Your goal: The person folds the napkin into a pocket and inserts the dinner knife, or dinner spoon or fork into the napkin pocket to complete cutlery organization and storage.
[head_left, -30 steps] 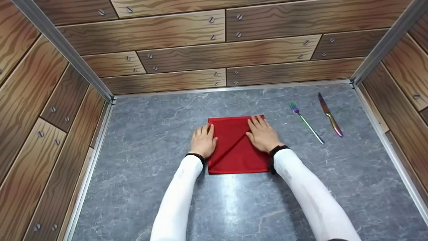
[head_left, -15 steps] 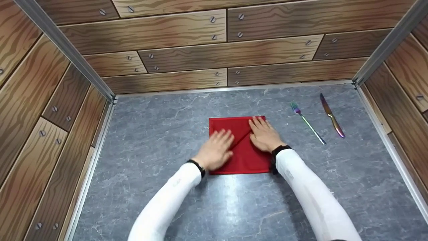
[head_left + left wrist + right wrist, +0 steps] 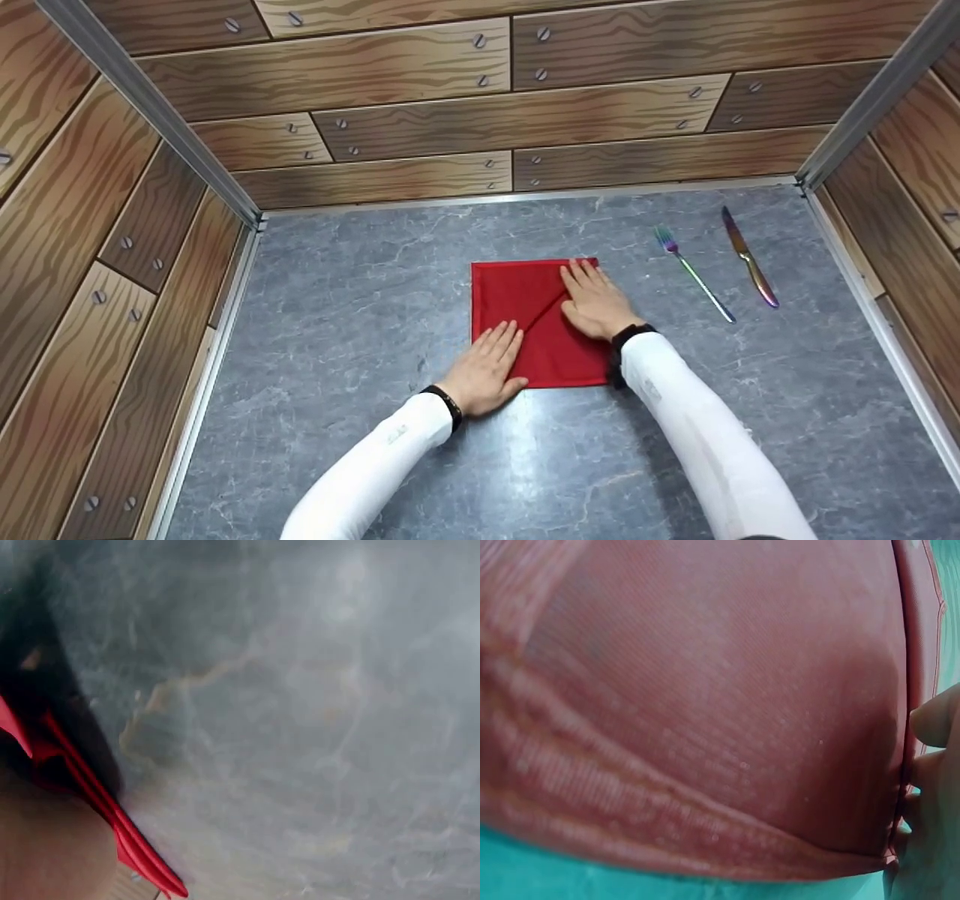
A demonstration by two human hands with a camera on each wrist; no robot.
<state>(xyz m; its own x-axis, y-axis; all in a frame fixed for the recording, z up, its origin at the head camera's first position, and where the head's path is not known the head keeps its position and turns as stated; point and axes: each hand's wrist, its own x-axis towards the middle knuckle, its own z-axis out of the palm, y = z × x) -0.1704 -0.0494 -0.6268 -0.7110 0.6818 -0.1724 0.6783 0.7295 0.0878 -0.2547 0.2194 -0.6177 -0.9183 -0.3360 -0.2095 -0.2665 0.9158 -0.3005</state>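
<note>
Both left hand (image 3: 484, 373) and right hand (image 3: 600, 306) flat on a red cloth napkin (image 3: 559, 356)

Rests the left hand palm down over the near left corner of the napkin, with fingers straight, pointing away, and thumb stretched out along the near edge. Rests the right hand palm down by the far right corner, likewise with fingers straight, and with thumb apart from them. Curls round nothing with either hand.

Lies square in outline, this napkin, near the middle of a grey marbled tabletop (image 3: 360, 285). Shows a diagonal edge of cloth between the hands, slanting from near left toward far right. In the left wrist view, shows several red layers along one side, beside a blurred bit of hand. In the right wrist view, shows broad weave, with fingertips at a hem.

Wears white sleeves (image 3: 705, 420) and a dark wristband (image 3: 445, 406) on the left wrist, another dark band (image 3: 628, 335) on the right.

To the right of the napkin, well apart from the hands, lie an iridescent fork (image 3: 697, 278), tines away, and, just beyond, an iridescent table knife (image 3: 747, 259). Behind, rises to a wall (image 3: 420, 60) printed with wood planks.
</note>
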